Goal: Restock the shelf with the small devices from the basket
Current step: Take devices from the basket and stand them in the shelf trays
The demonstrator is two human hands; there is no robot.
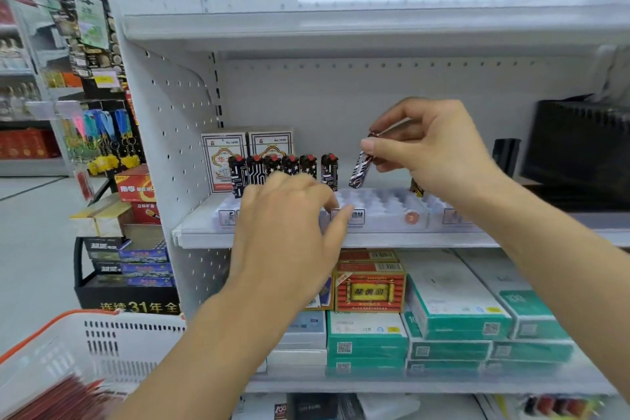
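A white slotted display tray (pixel 381 206) sits on the middle shelf (pixel 392 239). Several black patterned lighters with red tops (pixel 308 165) stand in its back row. My right hand (pixel 433 150) pinches one lighter (pixel 359 170) by its top, tilted, just above the tray's empty slots. Another small device (pixel 416 187) shows under that hand; how it is held I cannot tell. My left hand (pixel 289 215) rests with relaxed fingers on the tray's front edge. The white basket with an orange rim (pixel 85 344) is at the lower left, with reddish items inside.
Two card boxes (pixel 245 153) stand behind the lighters. A black container (pixel 579 143) fills the shelf's right end. Green and white cartons (pixel 453 303) and a red box (pixel 370 290) sit on the shelf below. Keychains (pixel 105 140) and stacked boxes stand left.
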